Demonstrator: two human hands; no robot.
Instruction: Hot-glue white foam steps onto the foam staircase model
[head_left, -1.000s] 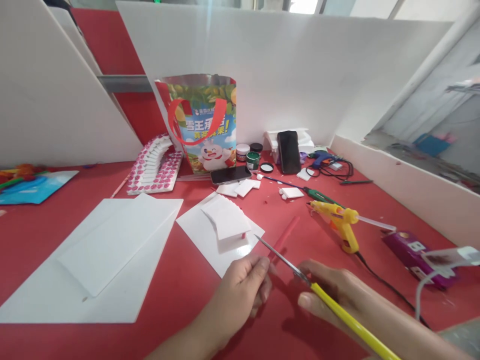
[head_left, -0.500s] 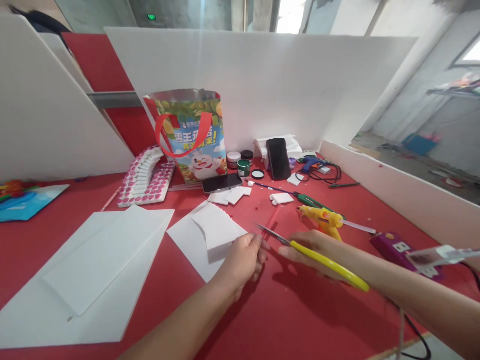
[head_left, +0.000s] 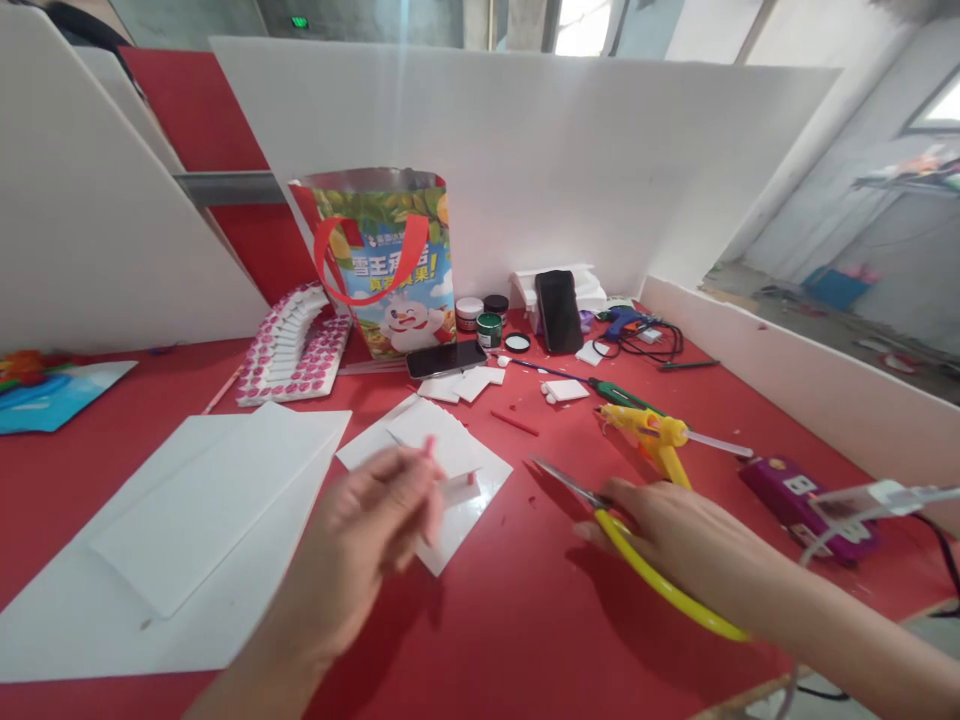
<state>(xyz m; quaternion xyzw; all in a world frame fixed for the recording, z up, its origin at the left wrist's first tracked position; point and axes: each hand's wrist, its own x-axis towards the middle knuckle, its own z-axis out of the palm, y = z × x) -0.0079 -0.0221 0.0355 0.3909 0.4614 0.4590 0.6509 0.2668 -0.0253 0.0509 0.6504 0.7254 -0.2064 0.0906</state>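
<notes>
My left hand (head_left: 367, 540) is closed, thumb and fingers pinching a short red stick piece (head_left: 430, 446) over the white sheets. In my right hand (head_left: 660, 515) are yellow-handled scissors (head_left: 652, 575), tips pointing up and left just above the red table. Beyond the hands lies a longer red stick (head_left: 514, 422). A bent white board piece (head_left: 431, 425) rests on a square white sheet (head_left: 450, 535) behind my left fingers, partly hidden by them. A small red bit (head_left: 472, 479) shows near its front edge.
A yellow glue gun (head_left: 652, 430) and a purple power strip (head_left: 806, 510) lie to the right, with cables. Large white boards (head_left: 195, 510) lie left. At the back are a printed bag (head_left: 394, 270), paint jars (head_left: 489, 329), two phones (head_left: 559, 312) and white scraps.
My left hand has moved left, away from the scissors, carrying the short red piece. The longer red stick now lies on the table. The scissors have shifted slightly down and right.
</notes>
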